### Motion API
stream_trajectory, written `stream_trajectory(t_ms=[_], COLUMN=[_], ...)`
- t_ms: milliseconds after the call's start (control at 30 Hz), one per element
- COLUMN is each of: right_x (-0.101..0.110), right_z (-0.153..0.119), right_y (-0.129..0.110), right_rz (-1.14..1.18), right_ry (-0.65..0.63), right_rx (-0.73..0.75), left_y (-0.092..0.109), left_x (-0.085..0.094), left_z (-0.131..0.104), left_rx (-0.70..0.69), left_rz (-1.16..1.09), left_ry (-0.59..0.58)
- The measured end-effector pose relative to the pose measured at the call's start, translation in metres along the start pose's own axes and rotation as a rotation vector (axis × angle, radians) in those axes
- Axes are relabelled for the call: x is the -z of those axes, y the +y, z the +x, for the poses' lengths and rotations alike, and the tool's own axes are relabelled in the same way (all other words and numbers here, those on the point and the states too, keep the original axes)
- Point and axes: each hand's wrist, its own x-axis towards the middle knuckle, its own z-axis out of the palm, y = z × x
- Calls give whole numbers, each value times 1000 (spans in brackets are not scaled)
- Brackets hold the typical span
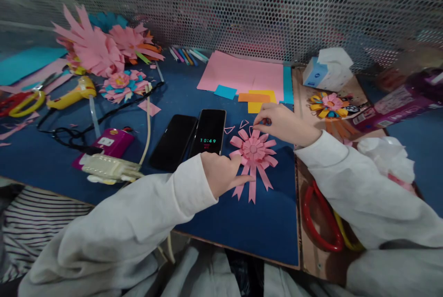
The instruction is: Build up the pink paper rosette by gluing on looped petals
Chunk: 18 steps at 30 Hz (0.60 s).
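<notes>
A pink paper flower (254, 149) with layered looped petals and notched ribbon tails lies flat on the blue table in the head view. My left hand (221, 172) holds its lower left side, the thumb at the petals and a finger stretched across the tails. At the flower's top edge, my right hand (277, 121) is closed in a pinch on a small pink folded paper loop (252, 128). Two similar pink paper triangles (229, 130) lie just above the flower, near the right hand's fingertips.
Left of the flower lie two phones (208, 133), a power strip (109, 166) and a yellow glue gun (72, 93) with tangled cords. Paper flowers (93, 43), pens (188, 56) and pink sheets (238, 71) line the back. Red-handled scissors (321, 223) and a tissue box (325, 74) are right.
</notes>
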Motion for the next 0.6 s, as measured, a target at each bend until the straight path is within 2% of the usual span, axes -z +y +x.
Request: stream_trajectory(t_ms=[600], right_x=[-4], right_z=[-3], right_y=[2], right_rz=[-70], right_ry=[6], right_rx=[67], left_y=[0], left_x=[3], left_z=[1], left_rx=[8], left_rz=[-34], left_ry=[-60])
